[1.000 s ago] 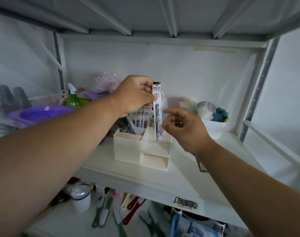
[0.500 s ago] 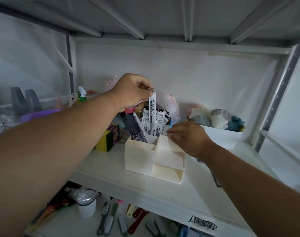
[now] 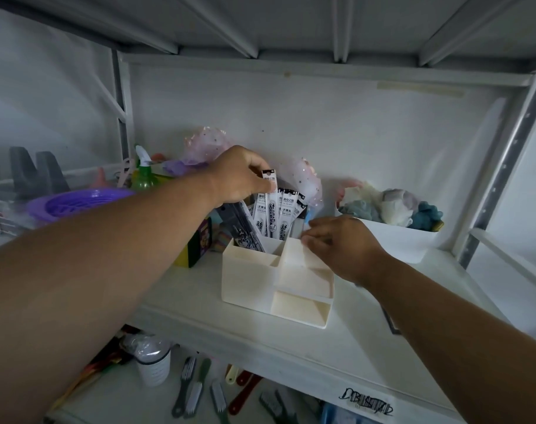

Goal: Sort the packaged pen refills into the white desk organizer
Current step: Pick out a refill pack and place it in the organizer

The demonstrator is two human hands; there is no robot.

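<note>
At frame centre, a packaged refill [image 3: 269,191] is pinched at its top by the left hand [image 3: 237,175] for lowering into the rear compartment of the white organizer [image 3: 248,276], steadied by the right hand [image 3: 341,243], fingertips pressed on its rim.

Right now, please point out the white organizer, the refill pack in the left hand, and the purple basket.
white organizer [image 3: 248,281], head view, front wall.
refill pack [image 3: 271,206], head view, printed middle.
purple basket [image 3: 77,203], head view, slotted inside.

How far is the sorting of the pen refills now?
Done: several refill packs stand in the white organizer's rear compartment. In hand: the left hand lowers one refill there; the right hand steadies the rim. Left: no loose refills are visible.
</note>
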